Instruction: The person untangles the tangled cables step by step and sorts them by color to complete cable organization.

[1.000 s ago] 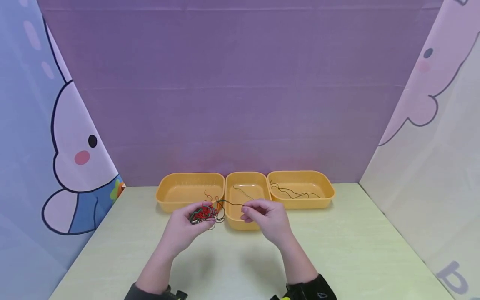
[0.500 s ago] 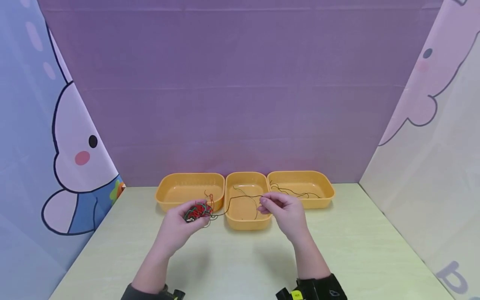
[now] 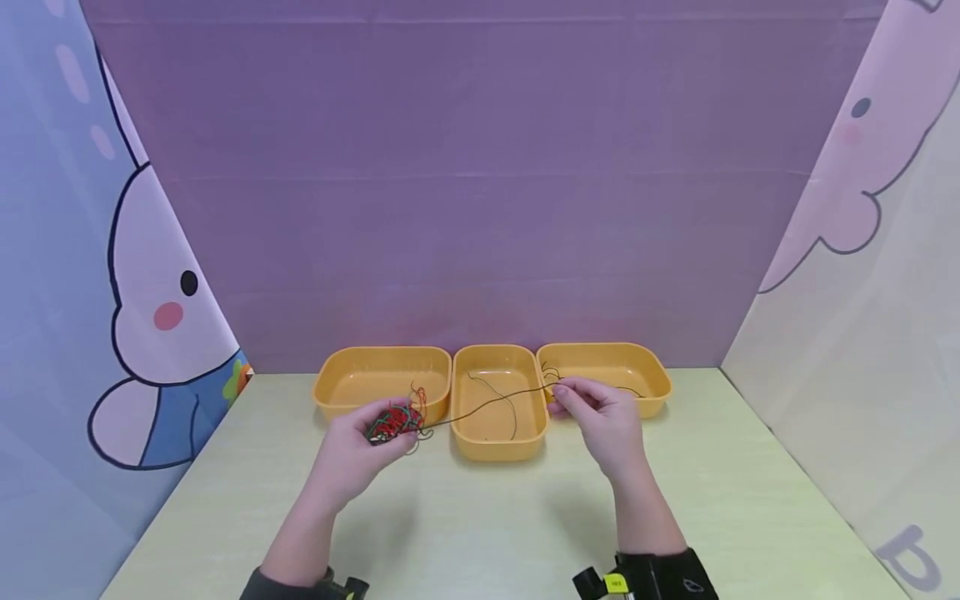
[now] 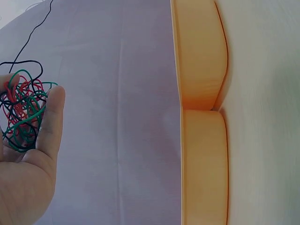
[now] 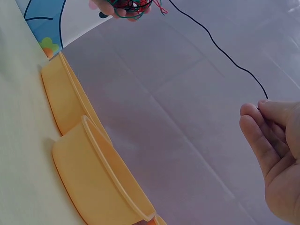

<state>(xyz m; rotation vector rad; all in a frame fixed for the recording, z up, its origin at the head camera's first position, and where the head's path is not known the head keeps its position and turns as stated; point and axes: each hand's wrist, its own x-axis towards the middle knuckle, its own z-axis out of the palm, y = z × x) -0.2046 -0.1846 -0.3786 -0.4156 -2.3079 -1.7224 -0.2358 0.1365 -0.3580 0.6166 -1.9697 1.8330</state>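
My left hand (image 3: 356,454) holds a tangled bundle of thin wires (image 4: 23,110), red, green and black, between its thumb and fingers. In the head view it is in front of the left yellow bin's near wall. A single black wire (image 5: 216,44) runs out of the bundle to my right hand (image 3: 600,425), where thumb and forefinger pinch its end. That wire stretches nearly straight above the middle bin (image 3: 498,450). In the right wrist view the other fingers of my right hand are bent below the pinch. A few red wire loops (image 3: 418,400) stick up from the bundle.
Three yellow bins stand in a row at the table's back. The left bin (image 3: 330,400) is beside the middle one, which has a thin green wire (image 3: 495,390) in it. Dark wires (image 3: 551,371) lie in the right bin (image 3: 652,400), partly behind my right hand. A purple backdrop (image 3: 480,183) rises behind.
My right hand has moved to the right, drawing the black wire out of the bundle into a longer, straighter line. The left hand has shifted slightly left with the bundle.
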